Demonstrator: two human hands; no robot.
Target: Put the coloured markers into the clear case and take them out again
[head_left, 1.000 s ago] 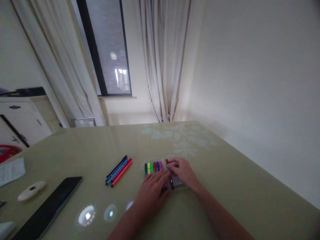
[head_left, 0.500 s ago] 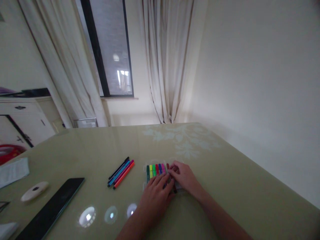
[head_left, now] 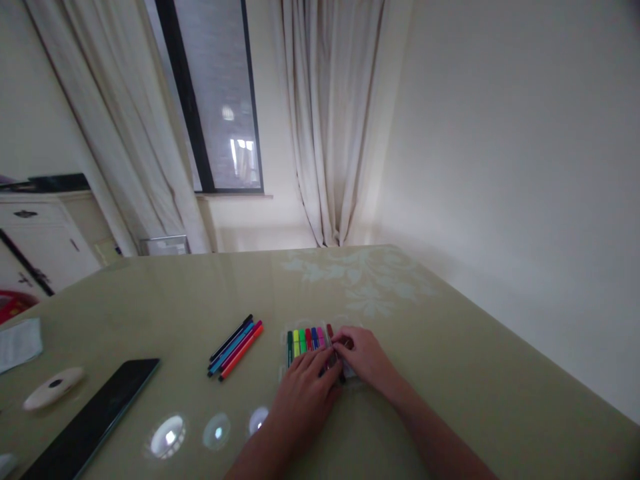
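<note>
A clear plastic case (head_left: 283,357) lies on the table, holding a row of felt-tip markers (head_left: 303,337) in dark green, yellow, green, red, blue and pink. My left hand (head_left: 309,383) lies over the lower part of the row, its fingers stretched across the markers. At the right end of the row, a dark red marker (head_left: 329,329) slants a little. My right hand (head_left: 364,353) pinches this marker near its upper half with thumb and forefinger. The left fingertips and thumb are close to its lower end, and contact there is hard to make out.
Left of the case lies a loose bunch of markers (head_left: 235,350), black, blue, purple and orange-red. Farther left are a long black flat object (head_left: 93,420), a white oval object (head_left: 54,389) and a folded paper (head_left: 20,343). A wall (head_left: 525,200) runs along the table's right edge.
The whole view has shifted slightly, moving things to the left. Both hands stay at the case, and the dark red marker's upper end shows a little more clear of the right fingers.
</note>
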